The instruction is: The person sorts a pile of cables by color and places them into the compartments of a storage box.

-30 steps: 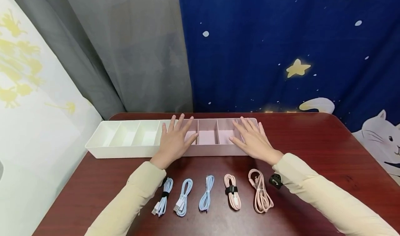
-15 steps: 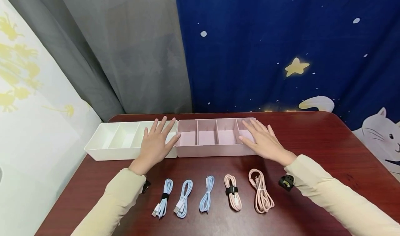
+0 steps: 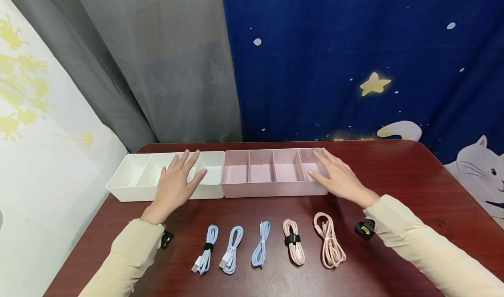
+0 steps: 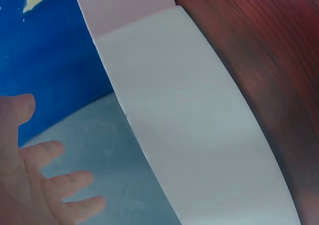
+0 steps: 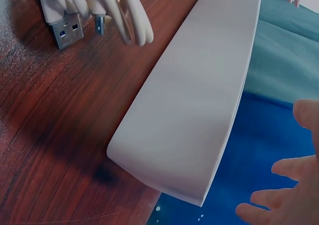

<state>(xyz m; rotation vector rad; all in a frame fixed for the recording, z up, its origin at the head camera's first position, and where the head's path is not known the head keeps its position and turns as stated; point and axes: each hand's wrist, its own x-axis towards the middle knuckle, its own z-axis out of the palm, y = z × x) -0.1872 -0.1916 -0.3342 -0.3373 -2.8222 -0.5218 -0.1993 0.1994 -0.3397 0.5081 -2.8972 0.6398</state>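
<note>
My left hand (image 3: 173,187) hovers over the white divided box (image 3: 212,192), fingers straight and spread, holding nothing. Over the right end of the pink divided box (image 3: 271,190) is my right hand (image 3: 342,179), also with straight fingers and nothing held. The two boxes stand end to end, and the compartments in sight contain nothing. In front of them lies a row of coiled cables: a blue one with a black strap (image 3: 205,249), two more blue cables (image 3: 231,249), a pink cable with a black strap (image 3: 293,242) and a longer pink cable (image 3: 330,242).
The boxes sit near the back of a dark red wooden table (image 3: 393,170). Behind it hang a grey curtain (image 3: 177,69) and a blue star-patterned curtain (image 3: 315,69). A white wall (image 3: 47,179) borders the left side.
My left hand has moved left, from where the two boxes meet to over the white box. My right hand has shifted slightly right. The cables and boxes stay in place.
</note>
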